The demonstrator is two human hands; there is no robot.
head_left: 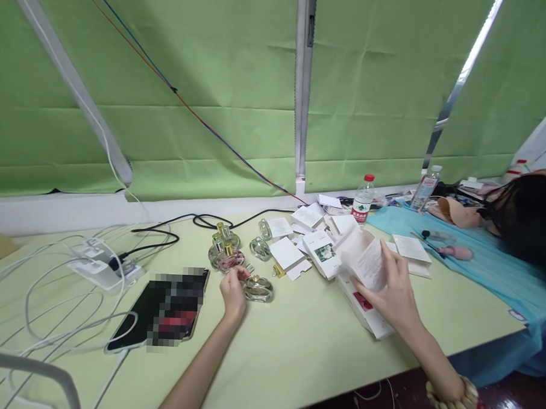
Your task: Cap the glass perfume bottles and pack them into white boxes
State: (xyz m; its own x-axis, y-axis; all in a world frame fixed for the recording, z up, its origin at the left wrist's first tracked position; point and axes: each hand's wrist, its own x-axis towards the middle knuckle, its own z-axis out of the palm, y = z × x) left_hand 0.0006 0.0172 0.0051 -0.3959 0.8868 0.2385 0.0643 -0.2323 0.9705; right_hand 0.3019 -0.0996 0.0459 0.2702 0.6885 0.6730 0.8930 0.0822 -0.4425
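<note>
My left hand [233,292] rests on the table with its fingers curled at the side of a clear glass perfume bottle [259,290]. My right hand [393,288] grips a white printed paper box [370,268], tilted, with fine text on the side facing me. Just under it lies a white perfume box [368,311] with a red picture. Beyond my left hand, several perfume bottles [223,244] with gold tops stand close together. Two more glass bottles [260,248] are a little to their right. A small gold piece [278,270] lies near the white cartons.
White boxes [324,253] and flaps are piled mid-table. Behind them stands a red-capped water bottle [362,199]. On the left are a tablet [146,313], tangled white cables [37,315] and a power strip [98,263]. Another person's head [530,222] leans over blue cloth [487,268] at right.
</note>
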